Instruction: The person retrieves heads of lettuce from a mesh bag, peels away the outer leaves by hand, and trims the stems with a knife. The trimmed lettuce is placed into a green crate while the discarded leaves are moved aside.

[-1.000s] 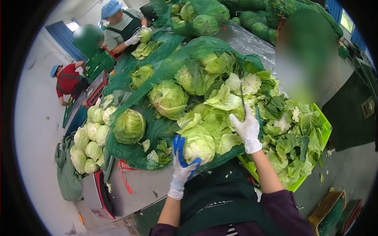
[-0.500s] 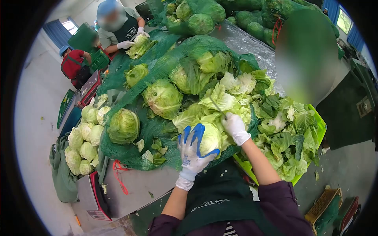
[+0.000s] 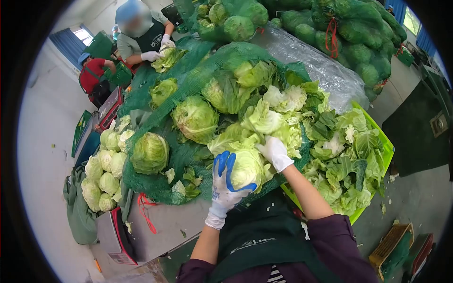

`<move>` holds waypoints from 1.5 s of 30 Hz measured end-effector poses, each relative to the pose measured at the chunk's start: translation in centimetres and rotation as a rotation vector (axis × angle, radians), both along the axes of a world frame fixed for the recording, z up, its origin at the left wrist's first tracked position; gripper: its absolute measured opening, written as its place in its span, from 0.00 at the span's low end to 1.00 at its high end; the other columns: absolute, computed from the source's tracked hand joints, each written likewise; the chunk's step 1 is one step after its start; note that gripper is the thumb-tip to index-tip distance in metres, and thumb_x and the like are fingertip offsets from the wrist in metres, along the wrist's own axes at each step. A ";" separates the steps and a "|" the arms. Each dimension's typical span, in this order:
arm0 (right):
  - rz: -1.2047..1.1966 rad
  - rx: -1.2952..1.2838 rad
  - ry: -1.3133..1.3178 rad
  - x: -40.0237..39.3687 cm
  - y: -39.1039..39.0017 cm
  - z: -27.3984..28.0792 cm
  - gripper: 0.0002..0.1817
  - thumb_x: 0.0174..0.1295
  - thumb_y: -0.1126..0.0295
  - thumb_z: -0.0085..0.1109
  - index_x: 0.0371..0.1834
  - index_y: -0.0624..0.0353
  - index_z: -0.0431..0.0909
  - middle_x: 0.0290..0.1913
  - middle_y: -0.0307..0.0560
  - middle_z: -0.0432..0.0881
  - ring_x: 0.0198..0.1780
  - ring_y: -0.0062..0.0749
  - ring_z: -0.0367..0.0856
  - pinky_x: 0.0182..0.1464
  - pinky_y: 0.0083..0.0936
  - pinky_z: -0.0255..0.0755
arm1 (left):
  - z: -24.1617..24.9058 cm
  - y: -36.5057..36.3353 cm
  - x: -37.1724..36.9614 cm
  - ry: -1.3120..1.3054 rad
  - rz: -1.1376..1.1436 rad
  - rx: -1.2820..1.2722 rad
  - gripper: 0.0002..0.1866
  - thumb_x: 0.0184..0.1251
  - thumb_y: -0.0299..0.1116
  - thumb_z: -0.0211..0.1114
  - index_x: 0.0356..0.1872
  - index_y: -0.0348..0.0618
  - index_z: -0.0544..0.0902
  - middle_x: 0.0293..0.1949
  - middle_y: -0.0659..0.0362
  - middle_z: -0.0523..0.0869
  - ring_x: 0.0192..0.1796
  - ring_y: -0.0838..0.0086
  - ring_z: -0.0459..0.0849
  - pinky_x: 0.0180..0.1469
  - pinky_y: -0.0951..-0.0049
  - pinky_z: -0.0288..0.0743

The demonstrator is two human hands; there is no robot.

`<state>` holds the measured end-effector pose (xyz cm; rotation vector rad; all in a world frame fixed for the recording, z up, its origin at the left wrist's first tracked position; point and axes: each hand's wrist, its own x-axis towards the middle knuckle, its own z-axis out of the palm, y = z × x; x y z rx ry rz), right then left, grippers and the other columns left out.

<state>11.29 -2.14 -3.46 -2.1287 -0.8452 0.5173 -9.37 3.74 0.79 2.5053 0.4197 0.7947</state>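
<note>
My left hand, in a white glove with blue-coated fingers, is wrapped around the near left side of a pale cabbage. On the cabbage's far right side, my right hand, in a thin white glove, is closed against its outer leaves. The knife seen in that hand a moment ago is hidden now, its blade likely turned away among the leaves. Loose leaves lie just beyond. Whole untrimmed cabbages rest on green netting to the left.
Trimmed cabbages are piled at the left. A lime-green crate heaped with leaves stands at the right. Across the table a co-worker handles another cabbage. Full net sacks stack up behind plastic sheeting.
The right hand has shifted slightly left and down toward the cabbage, and the knife blade has gone out of sight. The left hand has turned the cabbage a little.
</note>
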 end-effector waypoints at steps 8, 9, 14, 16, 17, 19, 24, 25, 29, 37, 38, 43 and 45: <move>0.126 0.405 0.004 -4.5 -3.4 3.3 0.59 0.43 0.40 0.70 0.73 0.64 0.51 0.50 0.67 0.79 0.51 0.57 0.80 0.53 0.38 0.73 | 0.5 2.7 -1.4 -0.650 -0.041 -1.390 0.37 0.67 0.34 0.59 0.74 0.48 0.51 0.65 0.50 0.67 0.64 0.60 0.71 0.65 0.61 0.68; 0.262 0.056 0.146 -5.6 -4.4 7.6 0.66 0.39 0.39 0.72 0.74 0.65 0.43 0.50 0.67 0.79 0.51 0.57 0.80 0.53 0.38 0.73 | 0.4 2.5 -1.3 -0.632 -0.052 -1.433 0.36 0.68 0.38 0.58 0.74 0.52 0.52 0.66 0.52 0.66 0.66 0.61 0.69 0.66 0.60 0.67; 0.267 0.020 0.018 -6.4 -4.3 6.1 0.62 0.39 0.44 0.76 0.73 0.65 0.51 0.43 0.61 0.82 0.40 0.44 0.85 0.44 0.29 0.77 | 0.9 1.2 -0.3 -0.335 0.056 -1.230 0.34 0.73 0.46 0.52 0.74 0.45 0.52 0.69 0.55 0.63 0.69 0.68 0.63 0.69 0.67 0.60; 0.325 0.046 0.120 -4.7 -4.3 4.3 0.60 0.39 0.46 0.77 0.72 0.67 0.53 0.43 0.61 0.82 0.40 0.40 0.85 0.44 0.28 0.77 | 1.5 1.0 0.0 -0.338 0.039 -1.296 0.35 0.72 0.43 0.55 0.74 0.41 0.52 0.69 0.54 0.62 0.70 0.70 0.61 0.70 0.69 0.57; 0.359 0.196 0.055 -4.3 -4.3 2.9 0.58 0.39 0.48 0.78 0.70 0.68 0.56 0.40 0.58 0.83 0.38 0.34 0.84 0.42 0.27 0.77 | 0.4 1.0 -0.1 -0.250 0.065 -0.974 0.39 0.65 0.43 0.61 0.72 0.41 0.55 0.69 0.51 0.62 0.70 0.65 0.61 0.70 0.66 0.57; 0.436 0.211 0.254 -3.1 -4.5 5.2 0.56 0.41 0.49 0.78 0.67 0.72 0.59 0.51 0.64 0.79 0.52 0.44 0.81 0.55 0.30 0.73 | 0.5 0.3 -0.4 -0.062 0.115 -0.279 0.45 0.49 0.39 0.73 0.69 0.39 0.62 0.67 0.46 0.63 0.71 0.55 0.59 0.71 0.60 0.56; 0.417 0.116 0.595 -2.2 -4.0 5.6 0.56 0.41 0.50 0.77 0.70 0.67 0.57 0.52 0.63 0.80 0.52 0.40 0.81 0.54 0.27 0.72 | 0.2 2.0 0.1 -0.138 0.038 -0.407 0.45 0.47 0.31 0.75 0.69 0.40 0.63 0.65 0.47 0.66 0.68 0.58 0.65 0.68 0.61 0.62; 0.373 0.202 0.411 -2.9 -3.9 4.5 0.57 0.41 0.49 0.77 0.71 0.66 0.57 0.52 0.64 0.80 0.51 0.41 0.82 0.53 0.27 0.73 | 0.8 2.5 0.6 -0.242 0.042 -0.812 0.43 0.49 0.27 0.73 0.69 0.41 0.62 0.64 0.49 0.67 0.66 0.61 0.68 0.65 0.63 0.67; 0.294 0.174 -0.068 -5.0 -3.2 4.2 0.49 0.48 0.53 0.71 0.70 0.65 0.57 0.42 0.65 0.81 0.43 0.54 0.82 0.45 0.35 0.76 | 1.6 4.6 1.0 -0.296 -0.013 -1.250 0.39 0.57 0.22 0.65 0.71 0.41 0.59 0.62 0.55 0.69 0.60 0.71 0.74 0.60 0.71 0.74; -0.309 0.053 -0.276 4.1 -3.3 1.1 0.17 0.53 0.64 0.65 0.43 0.61 0.79 0.31 0.54 0.84 0.30 0.47 0.83 0.35 0.37 0.76 | 0.2 5.7 -0.2 -0.307 -0.055 -1.341 0.41 0.53 0.21 0.66 0.71 0.44 0.59 0.62 0.55 0.69 0.61 0.69 0.73 0.61 0.69 0.73; -0.381 0.061 -0.324 3.9 -3.5 1.4 0.28 0.53 0.62 0.68 0.58 0.58 0.73 0.36 0.55 0.84 0.34 0.49 0.83 0.38 0.38 0.76 | 0.1 5.5 -0.2 -0.311 -0.056 -1.338 0.41 0.53 0.21 0.66 0.71 0.44 0.59 0.62 0.55 0.69 0.61 0.69 0.73 0.61 0.69 0.73; 0.098 0.330 -0.250 -3.9 -2.7 6.7 0.42 0.54 0.53 0.67 0.70 0.56 0.61 0.36 0.59 0.82 0.37 0.56 0.81 0.42 0.40 0.75 | -0.3 3.5 0.6 -0.280 -0.076 -1.061 0.46 0.44 0.24 0.72 0.70 0.44 0.62 0.65 0.51 0.65 0.65 0.64 0.69 0.65 0.67 0.67; 0.250 0.275 -0.226 -4.7 -1.8 5.4 0.38 0.56 0.46 0.62 0.66 0.55 0.66 0.37 0.61 0.82 0.36 0.58 0.81 0.41 0.41 0.74 | -1.1 3.6 0.6 -0.112 -0.003 -0.516 0.48 0.39 0.29 0.76 0.68 0.43 0.65 0.66 0.49 0.62 0.69 0.60 0.63 0.70 0.63 0.60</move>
